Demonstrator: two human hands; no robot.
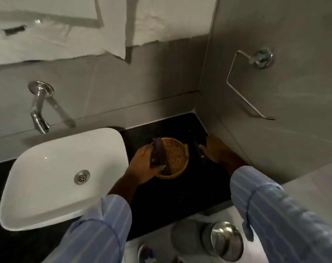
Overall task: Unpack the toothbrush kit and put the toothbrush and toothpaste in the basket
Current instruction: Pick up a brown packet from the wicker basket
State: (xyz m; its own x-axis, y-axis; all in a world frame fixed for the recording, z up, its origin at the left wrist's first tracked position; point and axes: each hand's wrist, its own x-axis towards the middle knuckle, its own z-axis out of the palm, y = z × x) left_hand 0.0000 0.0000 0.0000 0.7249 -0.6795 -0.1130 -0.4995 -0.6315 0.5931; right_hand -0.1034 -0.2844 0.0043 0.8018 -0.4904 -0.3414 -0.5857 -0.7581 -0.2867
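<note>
Unreadable dark packet [160, 153] in left hand [146, 164] over basket [177, 158]

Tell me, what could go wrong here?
The left hand holds a dark box over the edge of the basket; if it tips, whatever is inside might fall outside. The sink is close beside the basket, so something could slide in. The black counter could hide dark pieces.

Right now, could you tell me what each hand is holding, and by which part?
The left hand grips a dark flat packet by its lower end, over the basket. The right hand touches another dark item; its grip is unclear.
</note>
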